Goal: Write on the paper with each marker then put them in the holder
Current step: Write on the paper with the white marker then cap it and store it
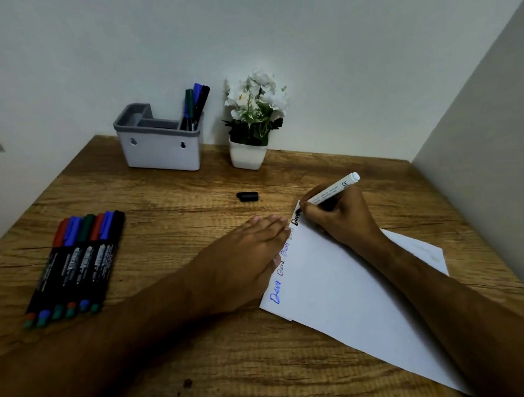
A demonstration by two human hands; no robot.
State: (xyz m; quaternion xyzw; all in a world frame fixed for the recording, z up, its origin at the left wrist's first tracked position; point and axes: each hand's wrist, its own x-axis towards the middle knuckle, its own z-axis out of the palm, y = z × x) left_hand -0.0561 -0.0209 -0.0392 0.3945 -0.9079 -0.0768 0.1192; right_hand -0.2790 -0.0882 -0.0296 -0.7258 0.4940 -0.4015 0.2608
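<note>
Right now the wooden desk [203, 370] fills the frame beneath pale walls, a black cap [247, 196] at centre and six capped markers [74, 265] at left. My left hand [239, 255] lies flat, pinning the paper [337, 292], while my right hand [338, 218] grips a white marker [331, 192], tip on the sheet's top corner. Upper centre, the grey-rimmed holder [162, 149] keeps three markers beside a potted white flower [254, 119].

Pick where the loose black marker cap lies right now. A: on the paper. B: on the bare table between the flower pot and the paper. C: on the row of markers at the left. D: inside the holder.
B: the black cap lies on the wooden table, nearer than the flower pot and beyond the paper, touching neither.
</note>
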